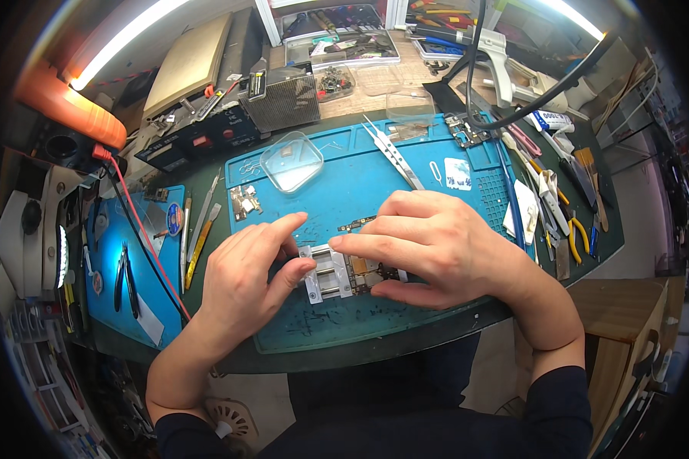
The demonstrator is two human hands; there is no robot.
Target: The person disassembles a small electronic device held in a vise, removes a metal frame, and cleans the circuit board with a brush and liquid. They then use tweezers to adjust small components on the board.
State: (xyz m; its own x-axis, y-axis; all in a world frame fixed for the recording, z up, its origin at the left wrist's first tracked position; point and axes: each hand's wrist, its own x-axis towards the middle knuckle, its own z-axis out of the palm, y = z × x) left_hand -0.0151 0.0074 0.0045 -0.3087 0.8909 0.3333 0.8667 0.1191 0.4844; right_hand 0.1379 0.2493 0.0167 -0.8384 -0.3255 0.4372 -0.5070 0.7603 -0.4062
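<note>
Left fingers point(291, 229): pinch the left end of the silver metal clamp fixture point(325, 279).
Right fingers point(360, 245): grip the dark circuit board point(371, 277) in it.
Fixture: lower centre, on the blue silicone mat point(344, 183).
Upper centre: steel tweezers point(394, 153), clear plastic lid point(292, 161).

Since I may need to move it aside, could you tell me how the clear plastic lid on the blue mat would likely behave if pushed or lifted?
The clear plastic lid looks thin and hollow, so probably very light. It lies flat on the blue mat, so it should slide rather than roll or tip. Its glossy surface may be slippery, and the thin walls could flex under a pinch.
</note>
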